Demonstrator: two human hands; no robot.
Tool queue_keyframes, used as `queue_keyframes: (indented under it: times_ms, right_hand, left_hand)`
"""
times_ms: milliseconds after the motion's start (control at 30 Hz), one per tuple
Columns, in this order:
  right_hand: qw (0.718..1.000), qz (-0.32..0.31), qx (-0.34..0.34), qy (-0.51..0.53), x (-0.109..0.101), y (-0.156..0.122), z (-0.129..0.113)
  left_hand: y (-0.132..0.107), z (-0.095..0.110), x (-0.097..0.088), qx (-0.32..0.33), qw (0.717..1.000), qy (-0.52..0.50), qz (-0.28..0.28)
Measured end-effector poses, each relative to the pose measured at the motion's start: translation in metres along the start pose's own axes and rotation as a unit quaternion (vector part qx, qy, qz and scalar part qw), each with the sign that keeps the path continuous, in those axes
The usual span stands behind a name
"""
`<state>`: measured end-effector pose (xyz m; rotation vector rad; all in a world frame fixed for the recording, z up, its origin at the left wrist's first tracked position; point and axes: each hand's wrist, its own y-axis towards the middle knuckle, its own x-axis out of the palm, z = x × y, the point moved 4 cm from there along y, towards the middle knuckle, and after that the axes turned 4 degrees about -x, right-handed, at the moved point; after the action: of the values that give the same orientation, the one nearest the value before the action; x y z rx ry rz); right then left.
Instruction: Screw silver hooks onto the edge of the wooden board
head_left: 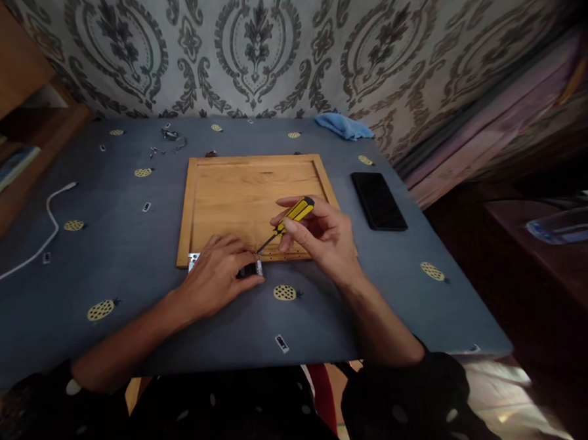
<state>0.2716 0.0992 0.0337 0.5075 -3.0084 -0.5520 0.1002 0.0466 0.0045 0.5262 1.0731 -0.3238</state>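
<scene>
A framed wooden panel [253, 189] lies flat on the table. My right hand [332, 238] grips a yellow-and-black screwdriver [296, 213] between thumb and fingers. Its thin shaft slants down to the left, with the tip at a metal fitting [259, 266] on the panel's near edge. This fitting is silvery with a dark middle, and my left hand [218, 273] is closed over it, thumb on the near side. Another shiny end [193, 259] shows left of that hand; whether both ends are one piece is hidden. Any screw under the tip is too small to see.
A black phone [379, 201] lies right of the panel, a blue cloth [345, 125] behind it. Small metal parts [170, 134] sit at the back left. A white cable [52, 216] crosses the left side, near a wooden shelf [38, 138]. The patterned wall borders the table's back.
</scene>
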Motion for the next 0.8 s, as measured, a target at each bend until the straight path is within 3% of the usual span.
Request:
queue_keyframes:
  times_ms: [300,600,800]
  right_hand:
    - [1.0,0.021,-0.004,-0.01,0.0,0.0,0.003]
    - [1.0,-0.022,0.006,-0.004,-0.002,0.001,0.0]
    - [0.997,0.065,-0.034,-0.002,0.003,-0.001,0.01]
  left_hand:
    - [0.0,0.0,0.0,-0.002,1.0,-0.001,-0.007]
    - [0.0,0.0,-0.001,0.006,1.0,-0.011,0.004]
    - [0.0,0.002,-0.001,0.006,1.0,-0.011,0.002]
